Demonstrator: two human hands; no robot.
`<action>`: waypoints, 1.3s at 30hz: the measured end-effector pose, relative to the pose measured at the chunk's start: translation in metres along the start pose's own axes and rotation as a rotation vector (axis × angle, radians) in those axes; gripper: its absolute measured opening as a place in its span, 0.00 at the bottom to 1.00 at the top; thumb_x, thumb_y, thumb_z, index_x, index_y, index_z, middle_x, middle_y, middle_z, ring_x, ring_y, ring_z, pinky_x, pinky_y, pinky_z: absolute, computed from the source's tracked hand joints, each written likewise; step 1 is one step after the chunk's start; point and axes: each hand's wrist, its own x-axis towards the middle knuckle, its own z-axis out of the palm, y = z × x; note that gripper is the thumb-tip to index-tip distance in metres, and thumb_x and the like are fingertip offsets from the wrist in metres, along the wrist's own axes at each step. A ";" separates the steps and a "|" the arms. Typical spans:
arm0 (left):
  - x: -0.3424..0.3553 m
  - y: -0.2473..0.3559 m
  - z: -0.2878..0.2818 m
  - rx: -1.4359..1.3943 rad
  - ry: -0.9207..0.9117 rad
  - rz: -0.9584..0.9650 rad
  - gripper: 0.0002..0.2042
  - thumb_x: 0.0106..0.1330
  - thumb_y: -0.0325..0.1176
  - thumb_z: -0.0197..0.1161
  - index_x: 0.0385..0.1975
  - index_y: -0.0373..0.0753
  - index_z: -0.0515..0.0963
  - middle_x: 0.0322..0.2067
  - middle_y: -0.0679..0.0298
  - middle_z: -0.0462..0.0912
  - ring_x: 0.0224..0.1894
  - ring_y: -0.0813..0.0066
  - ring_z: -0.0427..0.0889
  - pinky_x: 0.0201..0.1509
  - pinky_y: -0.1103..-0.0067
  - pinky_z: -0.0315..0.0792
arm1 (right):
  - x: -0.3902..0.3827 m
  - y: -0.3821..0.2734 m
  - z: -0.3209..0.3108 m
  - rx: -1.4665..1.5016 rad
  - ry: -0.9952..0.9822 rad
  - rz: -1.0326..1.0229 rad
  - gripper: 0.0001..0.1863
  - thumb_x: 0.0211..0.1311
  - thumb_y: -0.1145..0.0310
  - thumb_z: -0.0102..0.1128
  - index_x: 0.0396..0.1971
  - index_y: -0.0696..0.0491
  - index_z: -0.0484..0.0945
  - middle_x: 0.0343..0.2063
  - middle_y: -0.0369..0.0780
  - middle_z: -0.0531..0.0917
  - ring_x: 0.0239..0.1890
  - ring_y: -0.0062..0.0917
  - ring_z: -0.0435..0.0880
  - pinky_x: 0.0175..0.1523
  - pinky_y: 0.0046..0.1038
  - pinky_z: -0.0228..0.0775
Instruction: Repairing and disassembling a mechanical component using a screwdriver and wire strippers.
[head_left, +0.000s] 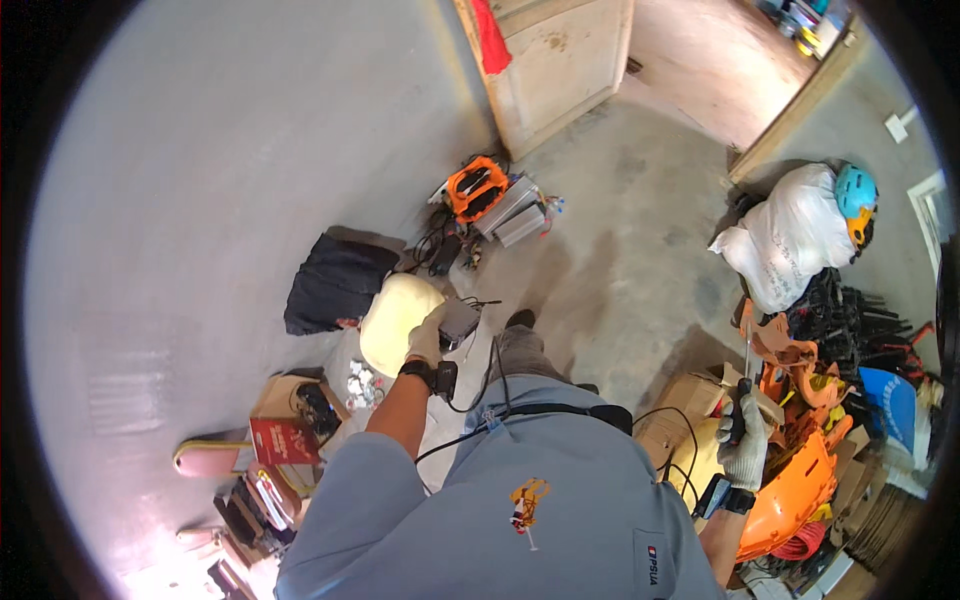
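Observation:
My left hand [427,337], in a pale work glove, is closed on a dark grey box-shaped device [460,322] with a thin black cable. It is over the right edge of a cream-yellow rounded pad [396,318]. At the right, my right hand [744,448], also gloved, grips the black handle of a screwdriver [741,405], its thin shaft pointing away from me. That hand is beside orange plastic parts [795,500] and a cardboard box [680,412]. Bands with small devices are strapped on both wrists.
Ahead by the wall lie an orange frame [477,188] and silver metal cases [510,212]. A black cloth [340,283] is left of the pad. A white sack [790,235] and blue helmet [855,190] are far right, and an open cardboard box [285,398] is at left.

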 end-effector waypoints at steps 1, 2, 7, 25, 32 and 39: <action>-0.002 -0.006 -0.010 -0.004 0.015 -0.006 0.29 0.68 0.49 0.69 0.60 0.32 0.82 0.53 0.59 0.87 0.51 0.68 0.86 0.54 0.74 0.80 | 0.011 0.001 -0.003 0.023 -0.034 0.024 0.16 0.78 0.58 0.61 0.55 0.54 0.78 0.32 0.34 0.82 0.25 0.15 0.77 0.24 0.15 0.70; 0.000 -0.015 -0.018 -0.148 0.051 -0.047 0.29 0.68 0.49 0.68 0.60 0.32 0.82 0.54 0.58 0.87 0.51 0.68 0.86 0.54 0.74 0.80 | 0.018 0.002 0.000 0.017 -0.039 0.034 0.16 0.78 0.58 0.61 0.55 0.54 0.78 0.32 0.34 0.82 0.25 0.15 0.77 0.24 0.15 0.70; 0.052 -0.026 -0.063 -0.304 0.190 -0.179 0.30 0.69 0.48 0.69 0.62 0.28 0.79 0.55 0.55 0.85 0.48 0.67 0.87 0.51 0.72 0.82 | 0.046 0.005 0.045 0.021 -0.041 0.105 0.15 0.77 0.59 0.63 0.54 0.52 0.77 0.34 0.35 0.83 0.26 0.16 0.79 0.25 0.15 0.72; 0.417 0.048 -0.065 -0.340 0.288 -0.407 0.35 0.67 0.48 0.73 0.66 0.30 0.70 0.55 0.55 0.83 0.50 0.62 0.87 0.44 0.67 0.85 | 0.095 0.035 0.296 -0.366 0.420 0.447 0.16 0.79 0.56 0.58 0.48 0.55 0.80 0.25 0.32 0.79 0.20 0.14 0.74 0.22 0.16 0.65; 0.502 0.006 -0.044 -0.372 0.331 -0.529 0.29 0.69 0.45 0.70 0.64 0.34 0.74 0.57 0.53 0.78 0.53 0.61 0.82 0.45 0.68 0.88 | 0.101 0.042 0.332 -0.562 0.588 0.548 0.21 0.81 0.52 0.53 0.50 0.58 0.80 0.25 0.34 0.80 0.20 0.17 0.75 0.22 0.20 0.64; 0.559 -0.023 -0.030 -0.426 0.419 -0.587 0.23 0.72 0.40 0.65 0.64 0.38 0.74 0.57 0.56 0.77 0.55 0.59 0.80 0.48 0.69 0.89 | 0.125 0.057 0.377 -0.701 0.664 0.600 0.23 0.78 0.49 0.57 0.50 0.57 0.81 0.24 0.33 0.80 0.20 0.17 0.75 0.23 0.22 0.65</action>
